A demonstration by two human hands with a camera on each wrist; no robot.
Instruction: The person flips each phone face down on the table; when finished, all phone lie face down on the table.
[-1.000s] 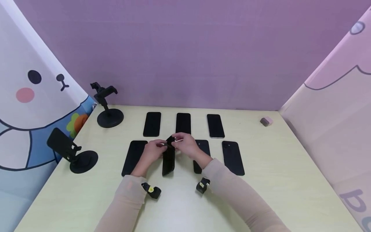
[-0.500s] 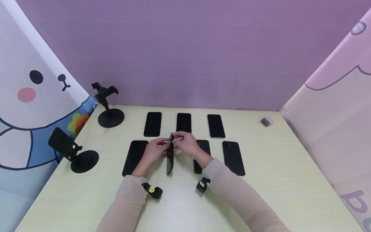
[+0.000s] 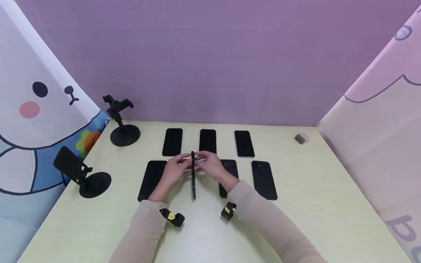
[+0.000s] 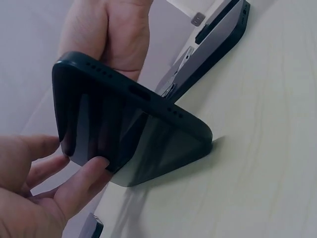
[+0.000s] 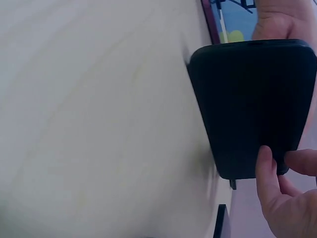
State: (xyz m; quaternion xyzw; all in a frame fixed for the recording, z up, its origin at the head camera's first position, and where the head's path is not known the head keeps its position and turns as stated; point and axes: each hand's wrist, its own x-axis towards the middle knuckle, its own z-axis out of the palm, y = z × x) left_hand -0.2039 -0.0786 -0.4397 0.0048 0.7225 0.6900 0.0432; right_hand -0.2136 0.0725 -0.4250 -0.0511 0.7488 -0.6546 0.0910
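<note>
A black smartphone (image 3: 193,184) stands on its long edge, seen edge-on in the head view. My left hand (image 3: 172,173) holds its far end from the left, with thumb and fingers on the glossy screen side in the left wrist view. From the other side my right hand (image 3: 212,166) grips the same far end. In the right wrist view the phone's dark back (image 5: 247,104) shows, with fingertips (image 5: 265,154) near its far end. A dark phone (image 3: 152,180) lies flat beside my left hand; another phone (image 3: 229,175) lies partly under my right wrist.
Three phones (image 3: 172,142) lie in a row farther back, and one more phone (image 3: 264,180) lies at the right. Two black phone stands, a tall one (image 3: 125,135) and a lower one (image 3: 95,184), stand at the left. A small block (image 3: 302,138) sits far right.
The held phone has turned from a tilt with its screen showing to upright on edge. Both hands stay at its far end and have shifted only slightly.
</note>
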